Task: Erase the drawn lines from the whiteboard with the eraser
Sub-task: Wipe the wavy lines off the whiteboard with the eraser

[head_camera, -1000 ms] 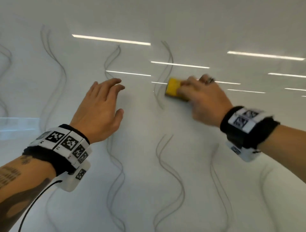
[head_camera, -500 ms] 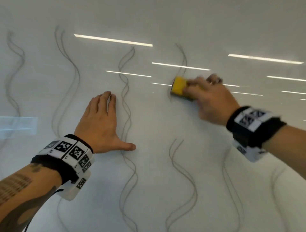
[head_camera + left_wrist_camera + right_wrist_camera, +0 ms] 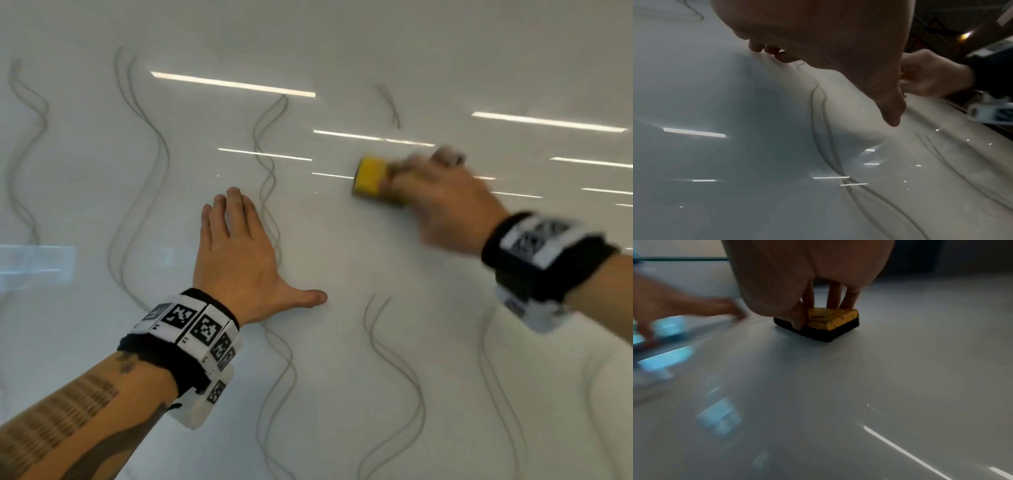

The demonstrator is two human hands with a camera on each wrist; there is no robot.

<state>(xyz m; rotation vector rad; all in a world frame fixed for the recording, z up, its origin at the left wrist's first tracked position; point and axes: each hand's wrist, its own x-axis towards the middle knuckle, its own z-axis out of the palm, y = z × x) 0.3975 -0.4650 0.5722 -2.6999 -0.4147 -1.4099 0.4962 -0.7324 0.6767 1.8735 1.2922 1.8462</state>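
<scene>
A glossy whiteboard (image 3: 342,257) fills the head view, crossed by several wavy grey double lines (image 3: 270,137). My right hand (image 3: 442,202) grips a yellow eraser (image 3: 368,176) with a black felt underside (image 3: 818,332) and presses it flat on the board, blurred by motion. A short stub of line (image 3: 390,106) lies just above the eraser, and below it the same line (image 3: 387,342) picks up again, with a wiped gap between. My left hand (image 3: 236,246) lies flat on the board, fingers straight, thumb spread out, over another wavy line (image 3: 818,100).
More wavy lines run at the left (image 3: 144,144), far left (image 3: 27,113) and lower right (image 3: 496,394). Ceiling lights reflect as bright bars (image 3: 233,84). The board's edge and a dark room show at the right of the left wrist view.
My left hand came down from hovering and now lies flat on the board with the thumb spread. The right hand kept rubbing the eraser over the line; less of that line shows near it.
</scene>
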